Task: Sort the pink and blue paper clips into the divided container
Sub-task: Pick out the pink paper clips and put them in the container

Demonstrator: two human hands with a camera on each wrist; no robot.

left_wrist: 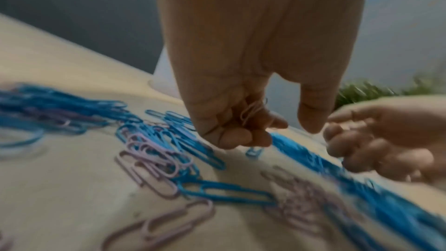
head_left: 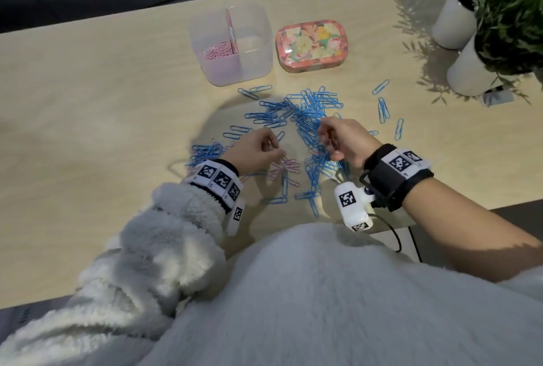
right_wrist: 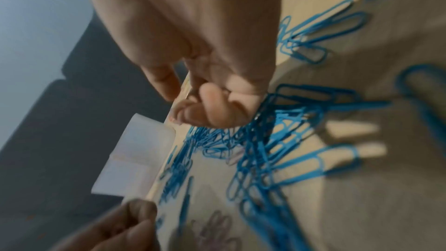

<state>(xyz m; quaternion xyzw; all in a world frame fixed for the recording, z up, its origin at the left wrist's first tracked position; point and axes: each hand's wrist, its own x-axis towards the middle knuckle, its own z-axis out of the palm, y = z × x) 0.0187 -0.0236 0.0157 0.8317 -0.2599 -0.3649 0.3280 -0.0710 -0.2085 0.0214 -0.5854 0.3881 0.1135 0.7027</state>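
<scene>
A: Where do the pink clips [head_left: 284,166] lie from the hands?

B: A small heap sits on the table [head_left: 88,101] just right of the left hand [head_left: 258,149], on the near side, between the two wrists. The left hand is nearer. Its fingers curl round a few pink clips already, seen in the left wrist view as thin loops in the palm.

A: And the right hand [head_left: 342,138]?

B: Curled too, fingertips down in the blue clips [head_left: 305,107]. Something thin glints in its pinch in the head view, likely a clip or two; the colour cannot be told.

A: The container [head_left: 232,42]?

B: Ahead of both hands, beyond the blue pile, a little left of centre. Clear, soft-cornered plastic, one divider running away from the person. The left cell holds pink clips; the right cell looks empty.

A: So the carry goes forward over the pile?

B: Probably, into the left cell. The clips are thin coated wire, long ovals lying every way and hooked together, so one lift may drag others along.

A: Anything else nearby?

B: A floral tin [head_left: 313,45] right of the container, and white pots [head_left: 461,48] of greenery at far right.
</scene>
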